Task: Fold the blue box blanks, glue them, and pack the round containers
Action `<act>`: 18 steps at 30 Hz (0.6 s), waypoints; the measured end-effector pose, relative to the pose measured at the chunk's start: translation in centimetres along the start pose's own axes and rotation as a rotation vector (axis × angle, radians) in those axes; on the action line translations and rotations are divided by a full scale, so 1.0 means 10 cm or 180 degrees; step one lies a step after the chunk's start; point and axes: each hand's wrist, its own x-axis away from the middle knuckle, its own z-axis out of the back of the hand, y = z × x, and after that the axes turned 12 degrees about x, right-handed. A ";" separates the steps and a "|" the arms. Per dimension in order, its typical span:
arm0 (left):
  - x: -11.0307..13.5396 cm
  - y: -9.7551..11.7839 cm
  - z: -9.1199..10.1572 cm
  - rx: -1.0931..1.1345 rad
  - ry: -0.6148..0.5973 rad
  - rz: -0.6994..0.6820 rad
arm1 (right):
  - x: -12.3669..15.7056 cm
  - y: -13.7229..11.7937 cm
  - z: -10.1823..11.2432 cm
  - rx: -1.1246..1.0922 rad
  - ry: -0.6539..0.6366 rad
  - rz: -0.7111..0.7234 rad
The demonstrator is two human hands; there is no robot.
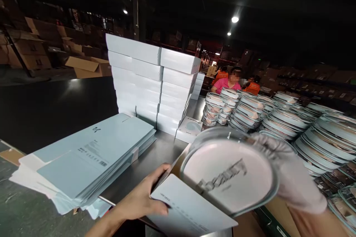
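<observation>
My left hand [144, 196] is bare and closed around the left edge of a pale blue carton [191, 207], thumb on its front panel. The carton is tilted and its top is open. My right hand [286, 166], in a white glove, grips the right rim of a round clear container [229, 177] with a pale pink face and dark lettering. The container's lower left edge is at the carton's mouth; how deep it sits inside is hidden. Motion blurs both the container and the glove.
Flat folded cartons [97, 152] lie stacked at left on the dark table [172, 152]. Behind them rises a wall of white boxes [139, 81], with one printed box [189, 127] beside it. Several stacks of round containers [286, 126] crowd the right. A person [226, 81] is further back.
</observation>
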 end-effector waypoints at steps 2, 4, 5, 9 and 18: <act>0.04 -0.14 -0.05 0.0078 0.0201 -0.0030 | 0.18 0.05 -0.18 -0.0093 -0.0111 0.0166; 0.11 -0.32 -0.10 0.0167 0.0348 -0.0072 | 0.40 0.28 -0.34 -0.0187 0.0234 0.0447; 0.15 -0.41 -0.11 0.0209 0.0392 -0.0083 | 0.52 0.42 -0.42 -0.0264 0.0492 0.0477; 0.28 -0.65 -0.09 0.0154 0.0674 -0.0476 | 0.96 0.91 -0.76 -0.0535 0.0566 0.0024; 0.30 -0.26 -0.36 -0.0434 0.0760 -0.1404 | 1.30 0.82 -1.55 0.0290 0.0977 -0.0351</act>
